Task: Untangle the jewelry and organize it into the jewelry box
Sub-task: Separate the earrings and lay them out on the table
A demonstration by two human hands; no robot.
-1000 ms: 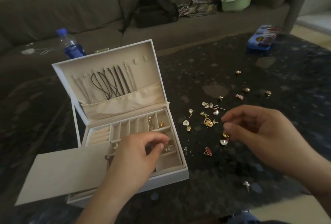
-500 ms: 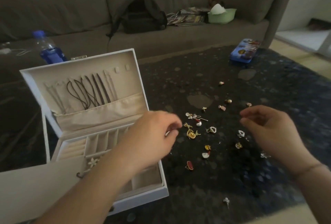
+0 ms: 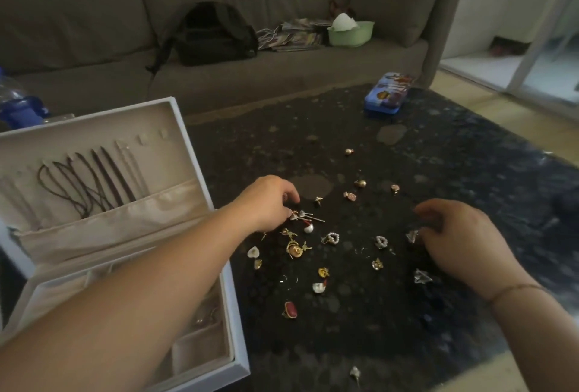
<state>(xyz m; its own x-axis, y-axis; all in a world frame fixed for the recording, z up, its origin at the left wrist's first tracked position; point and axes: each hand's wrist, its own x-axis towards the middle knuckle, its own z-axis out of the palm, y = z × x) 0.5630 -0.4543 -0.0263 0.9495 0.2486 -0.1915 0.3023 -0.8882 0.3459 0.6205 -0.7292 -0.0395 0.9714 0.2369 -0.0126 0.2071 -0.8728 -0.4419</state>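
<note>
While curled over the scattered earrings (image 3: 296, 247), both hands' fingers, grip impossible to tell: left hand (image 3: 269, 200), right hand (image 3: 460, 235).

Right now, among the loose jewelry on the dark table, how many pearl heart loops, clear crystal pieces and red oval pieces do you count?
Pearl heart loops: 2
Clear crystal pieces: 2
Red oval pieces: 1
Total: 5
</note>
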